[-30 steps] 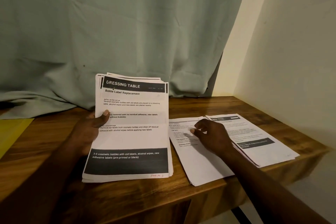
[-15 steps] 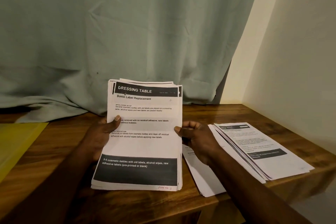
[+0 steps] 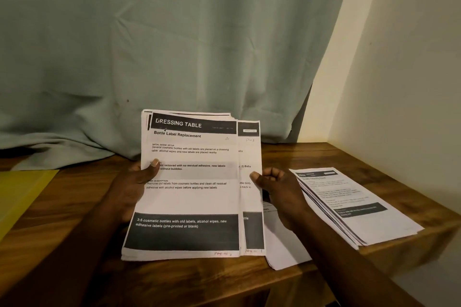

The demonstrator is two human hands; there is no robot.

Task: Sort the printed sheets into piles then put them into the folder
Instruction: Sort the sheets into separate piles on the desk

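My left hand (image 3: pixel 136 182) grips a thick stack of printed sheets (image 3: pixel 189 197) by its left edge, thumb on the top page headed "DRESSING TABLE". The stack stands tilted with its bottom edge on the wooden table (image 3: pixel 74 257). My right hand (image 3: pixel 277 189) pinches the right edge of a lower sheet (image 3: pixel 250 157), which sticks out to the right from under the top page. Two sorted piles lie on the table at the right: a near pile (image 3: pixel 284 249), partly hidden by my right arm, and a fanned far pile (image 3: pixel 354 207). A yellow folder (image 3: pixel 22 192) lies at the left edge.
A pale green curtain (image 3: pixel 174 45) hangs behind the table and bunches on its back edge. A cream wall (image 3: pixel 399 82) closes the right side. The table's front edge runs just below the stack.
My right hand left the near pile, came to the held stack and has drawn a lower sheet out to the right. The stack stayed in my left hand.
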